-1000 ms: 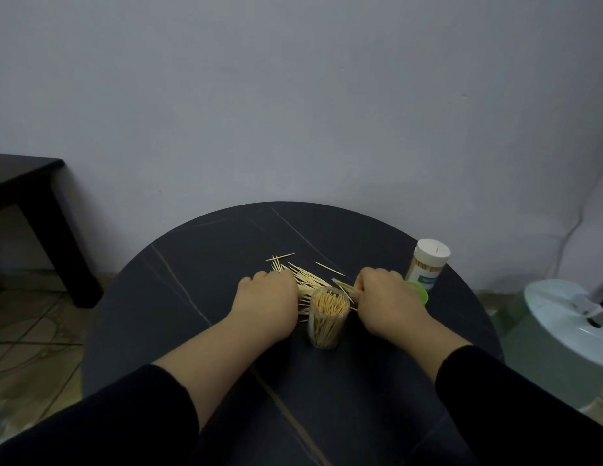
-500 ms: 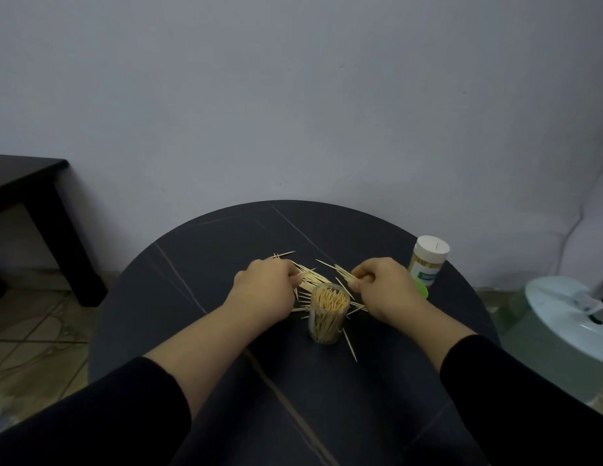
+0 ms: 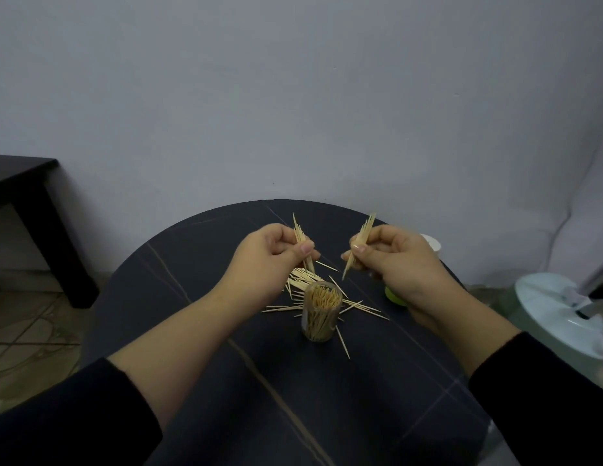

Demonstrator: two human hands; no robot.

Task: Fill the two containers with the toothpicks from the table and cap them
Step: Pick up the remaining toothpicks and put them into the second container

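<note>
An open clear container (image 3: pixel 321 311) packed with upright toothpicks stands mid-table. Loose toothpicks (image 3: pixel 302 280) lie scattered around and behind it. My left hand (image 3: pixel 266 253) is raised above the pile and pinches a small bundle of toothpicks (image 3: pixel 300 242) between thumb and fingers. My right hand (image 3: pixel 391 260) is raised too and pinches another bundle (image 3: pixel 359 245), tips pointing up and down. A second container with a white cap (image 3: pixel 431 243) stands behind my right hand, mostly hidden. A green cap (image 3: pixel 394 295) peeks out under my right wrist.
The round dark table (image 3: pixel 259 381) stands against a pale wall. A dark side table (image 3: pixel 27 196) is at the left on a tiled floor. A white fan base (image 3: pixel 556 304) sits on the floor at the right.
Both hands have lifted off the table, each bringing up a bundle of toothpicks from the pile. More loose toothpicks now lie spread around the open container.
</note>
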